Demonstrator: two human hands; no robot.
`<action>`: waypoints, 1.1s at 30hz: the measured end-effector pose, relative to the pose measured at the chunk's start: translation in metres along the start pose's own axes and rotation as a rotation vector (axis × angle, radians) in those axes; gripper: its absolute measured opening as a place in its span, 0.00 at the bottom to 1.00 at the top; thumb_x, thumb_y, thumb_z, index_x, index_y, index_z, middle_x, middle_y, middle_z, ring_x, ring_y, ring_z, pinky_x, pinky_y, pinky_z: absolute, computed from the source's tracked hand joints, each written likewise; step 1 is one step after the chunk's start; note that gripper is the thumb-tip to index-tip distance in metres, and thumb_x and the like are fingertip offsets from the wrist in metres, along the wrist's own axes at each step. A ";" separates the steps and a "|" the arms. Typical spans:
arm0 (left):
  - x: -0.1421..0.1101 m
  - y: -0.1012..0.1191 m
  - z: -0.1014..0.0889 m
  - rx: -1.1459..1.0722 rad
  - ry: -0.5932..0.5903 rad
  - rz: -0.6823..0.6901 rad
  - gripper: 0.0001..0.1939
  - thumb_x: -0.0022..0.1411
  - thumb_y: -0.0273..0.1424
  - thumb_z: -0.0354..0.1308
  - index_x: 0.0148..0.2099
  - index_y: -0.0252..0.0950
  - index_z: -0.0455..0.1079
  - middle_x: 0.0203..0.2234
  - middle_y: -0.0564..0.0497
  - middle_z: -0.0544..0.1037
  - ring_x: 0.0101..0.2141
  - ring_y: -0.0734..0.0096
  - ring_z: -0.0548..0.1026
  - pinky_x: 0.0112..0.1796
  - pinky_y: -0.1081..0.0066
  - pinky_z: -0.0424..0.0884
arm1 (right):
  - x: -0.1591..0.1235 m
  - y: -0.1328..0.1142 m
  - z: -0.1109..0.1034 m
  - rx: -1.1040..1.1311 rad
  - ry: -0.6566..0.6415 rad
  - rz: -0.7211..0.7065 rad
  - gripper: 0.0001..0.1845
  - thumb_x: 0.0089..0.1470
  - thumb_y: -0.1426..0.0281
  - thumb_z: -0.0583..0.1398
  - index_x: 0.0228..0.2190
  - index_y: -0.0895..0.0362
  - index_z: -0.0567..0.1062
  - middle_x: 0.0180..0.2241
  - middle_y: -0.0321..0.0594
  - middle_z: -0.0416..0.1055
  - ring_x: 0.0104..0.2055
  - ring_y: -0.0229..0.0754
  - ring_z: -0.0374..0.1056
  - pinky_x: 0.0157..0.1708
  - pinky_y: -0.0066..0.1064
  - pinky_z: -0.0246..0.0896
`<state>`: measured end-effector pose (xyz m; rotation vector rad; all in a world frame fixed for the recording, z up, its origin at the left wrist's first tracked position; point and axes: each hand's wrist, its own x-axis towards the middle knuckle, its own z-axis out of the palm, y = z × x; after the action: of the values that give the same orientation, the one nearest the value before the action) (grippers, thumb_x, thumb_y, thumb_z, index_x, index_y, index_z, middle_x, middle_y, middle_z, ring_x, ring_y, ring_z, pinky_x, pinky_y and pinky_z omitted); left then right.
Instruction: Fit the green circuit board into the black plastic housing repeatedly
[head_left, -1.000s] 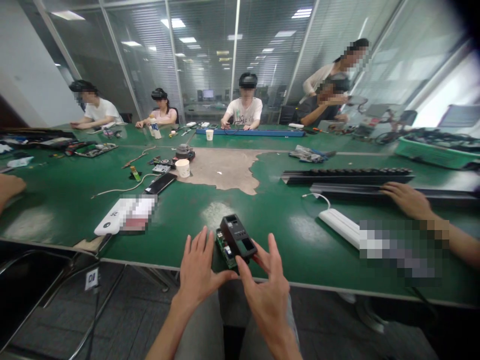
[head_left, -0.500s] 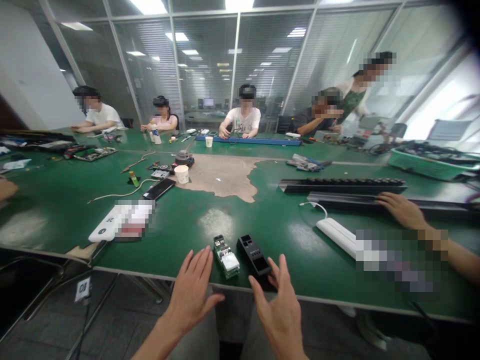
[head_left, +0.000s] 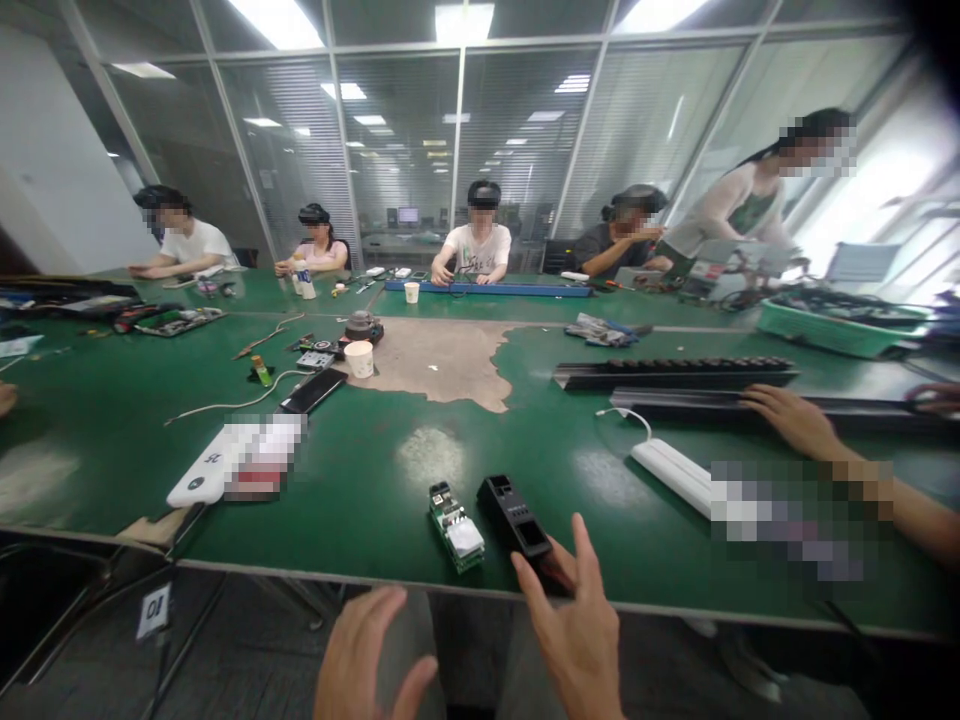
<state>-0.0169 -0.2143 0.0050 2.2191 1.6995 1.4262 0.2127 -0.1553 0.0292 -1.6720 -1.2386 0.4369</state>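
Black casing (head_left: pixel 516 518) set near the front edge of the counter (head_left: pixel 352 510), its near end straddled by the right hand (head_left: pixel 576 625), whether pinched cannot be told, green circuit board (head_left: pixel 456 530) laid just beside, left hand (head_left: pixel 367 655) held off the edge, loosely spread.

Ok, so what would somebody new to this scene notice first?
Probably the green circuit board and black casing, lying side by side near the edge of the green table, with the wearer's right hand at the casing's near end. Next, perhaps, the ragged tan patch in the table's middle, and the seated people in dark headgear along the far side.
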 end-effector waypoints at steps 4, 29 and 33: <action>0.045 0.004 0.021 0.171 -0.161 -0.093 0.58 0.49 0.53 0.66 0.71 0.33 0.41 0.62 0.33 0.61 0.59 0.40 0.63 0.54 0.46 0.65 | -0.003 -0.018 -0.001 0.098 0.029 0.014 0.49 0.51 0.53 0.64 0.66 0.51 0.49 0.44 0.42 0.77 0.44 0.51 0.75 0.47 0.46 0.67; 0.066 -0.004 0.056 0.165 -0.184 -0.067 0.53 0.57 0.38 0.57 0.71 0.27 0.26 0.66 0.33 0.54 0.63 0.43 0.58 0.59 0.44 0.59 | -0.007 -0.040 0.036 -0.202 -0.227 -0.422 0.46 0.57 0.67 0.57 0.68 0.56 0.36 0.47 0.50 0.73 0.45 0.53 0.72 0.42 0.47 0.72; 0.077 0.002 0.055 0.109 -0.263 -0.067 0.55 0.56 0.38 0.58 0.71 0.31 0.24 0.64 0.35 0.58 0.61 0.43 0.60 0.59 0.41 0.55 | 0.006 -0.036 0.041 -0.171 -0.232 -0.399 0.45 0.58 0.67 0.56 0.68 0.56 0.37 0.47 0.48 0.73 0.47 0.52 0.72 0.45 0.47 0.70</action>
<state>0.0199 -0.1292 0.0231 2.2578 1.7788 0.9976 0.1662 -0.1299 0.0424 -1.4907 -1.7797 0.2897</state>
